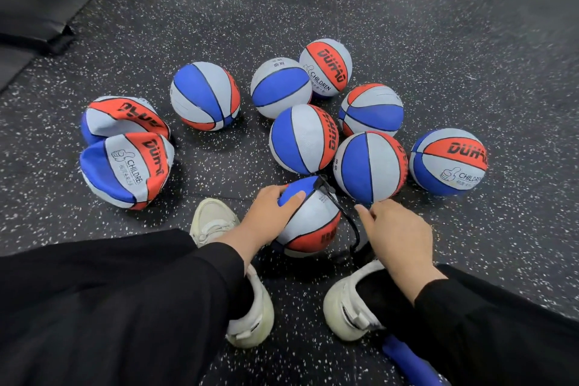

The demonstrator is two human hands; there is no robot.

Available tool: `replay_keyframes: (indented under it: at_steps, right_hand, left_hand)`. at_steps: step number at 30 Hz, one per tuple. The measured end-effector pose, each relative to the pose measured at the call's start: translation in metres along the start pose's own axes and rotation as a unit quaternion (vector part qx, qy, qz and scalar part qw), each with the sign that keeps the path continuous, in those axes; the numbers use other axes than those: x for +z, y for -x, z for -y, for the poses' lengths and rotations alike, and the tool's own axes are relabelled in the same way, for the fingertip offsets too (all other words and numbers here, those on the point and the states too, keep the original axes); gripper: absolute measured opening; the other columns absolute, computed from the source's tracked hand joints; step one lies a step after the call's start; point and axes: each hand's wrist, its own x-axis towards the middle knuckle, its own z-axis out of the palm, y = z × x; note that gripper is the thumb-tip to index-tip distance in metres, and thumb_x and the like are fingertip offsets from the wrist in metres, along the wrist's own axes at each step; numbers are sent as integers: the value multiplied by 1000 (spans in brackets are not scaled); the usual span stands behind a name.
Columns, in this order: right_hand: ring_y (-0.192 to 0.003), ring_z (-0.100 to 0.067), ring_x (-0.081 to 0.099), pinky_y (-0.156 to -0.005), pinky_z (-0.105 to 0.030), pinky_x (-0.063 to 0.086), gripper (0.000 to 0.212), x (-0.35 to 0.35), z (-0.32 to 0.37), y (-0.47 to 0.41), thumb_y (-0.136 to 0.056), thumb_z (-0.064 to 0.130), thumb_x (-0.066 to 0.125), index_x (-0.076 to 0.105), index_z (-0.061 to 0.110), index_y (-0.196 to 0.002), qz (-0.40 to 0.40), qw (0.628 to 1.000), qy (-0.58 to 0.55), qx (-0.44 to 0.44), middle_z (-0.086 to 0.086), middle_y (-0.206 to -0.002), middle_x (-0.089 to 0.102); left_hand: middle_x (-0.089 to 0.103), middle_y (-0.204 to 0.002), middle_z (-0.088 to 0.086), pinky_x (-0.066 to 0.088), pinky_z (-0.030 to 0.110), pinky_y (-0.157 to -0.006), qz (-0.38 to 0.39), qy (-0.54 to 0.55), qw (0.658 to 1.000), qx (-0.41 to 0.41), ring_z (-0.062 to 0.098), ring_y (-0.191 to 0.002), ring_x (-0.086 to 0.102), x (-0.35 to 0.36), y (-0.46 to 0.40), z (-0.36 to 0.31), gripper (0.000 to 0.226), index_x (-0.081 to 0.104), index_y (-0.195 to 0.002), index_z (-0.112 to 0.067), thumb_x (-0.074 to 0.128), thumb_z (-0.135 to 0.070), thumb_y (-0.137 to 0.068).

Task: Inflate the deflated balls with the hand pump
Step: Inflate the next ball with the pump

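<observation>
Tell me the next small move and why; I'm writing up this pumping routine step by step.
Probably pull the hose out of the ball. It looks round and full under the left hand, the right hand hovers open beside the hose, and two collapsed balls still wait at left.

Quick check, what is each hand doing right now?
Left hand: fingers curled over the ball between the feet, gripping it.
Right hand: open, holding nothing, fingertips beside the black pump hose.
</observation>
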Motion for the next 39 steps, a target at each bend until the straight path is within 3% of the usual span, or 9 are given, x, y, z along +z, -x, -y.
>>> replay_keyframes:
  at_steps: [4,8,12,16,20,23,29,34,39]
  right_hand:
    - [-78,-25,64,-60,-33,37,44,7,-3,0,-104,54,34,49,23,-76,38,999,18,-15,3,-84,63]
    - [-61,-26,53,-54,-32,34,41,-20,-3,-13,-103,51,41,53,21,-76,-3,999,20,-42,2,-69,60]
    - [-60,-33,57,-50,-31,33,34,-59,-3,-36,-101,45,50,63,20,-81,-89,994,13,-66,-5,-64,63]
    - [-56,-32,51,-49,-30,26,37,-42,3,-23,-100,44,49,58,18,-75,-96,995,16,-6,-4,-64,62]
    - [-71,-29,64,-54,-33,30,40,5,9,-1,-104,40,35,59,20,-79,-7,999,35,-27,-1,-79,62]
    - [-69,-30,63,-53,-35,34,46,25,3,3,-100,34,17,55,20,-80,45,996,43,-71,-2,-79,58]
    - [-72,-34,66,-58,-35,47,21,-16,-11,-18,-103,33,41,57,22,-96,0,998,16,-57,-1,-79,67]
    - [-64,-34,62,-50,-32,39,16,-54,-8,-36,-101,28,49,64,25,-106,-81,994,10,-74,-2,-74,68]
    - [-72,-32,60,-54,-33,33,15,-15,1,-5,-94,14,49,58,22,-104,7,1000,-2,-1,-1,-86,66]
  left_hand:
    - [55,-139,-4,43,39,-110,8,-5,999,-42,19,-129,53,-1,2,3,74,55,-139,-27,54,-77,-85]
    - [30,-162,-3,32,34,-117,26,31,996,-83,16,-144,38,-3,4,2,111,24,-160,-26,62,-83,-72]
    - [32,-163,-1,35,40,-119,43,54,991,-112,17,-143,42,-3,0,1,134,21,-160,-27,64,-94,-53]
    - [39,-157,0,37,42,-116,20,21,994,-105,20,-138,46,0,4,1,111,32,-156,-29,59,-87,-66]
    - [39,-156,3,37,41,-117,16,17,995,-96,21,-137,46,0,6,1,99,33,-155,-30,62,-80,-76]
    - [34,-161,2,33,42,-119,17,6,995,-96,22,-143,40,-2,8,-1,97,27,-159,-28,62,-76,-82]
    - [31,-164,2,32,45,-120,32,29,993,-111,22,-145,38,-6,10,-4,125,19,-160,-29,57,-91,-59]
    - [32,-164,4,33,42,-120,19,46,992,-112,23,-146,38,-8,9,-4,115,18,-162,-25,65,-80,-72]
    - [32,-164,5,33,40,-119,20,47,993,-110,23,-146,38,-8,11,-7,102,18,-162,-25,69,-67,-84]
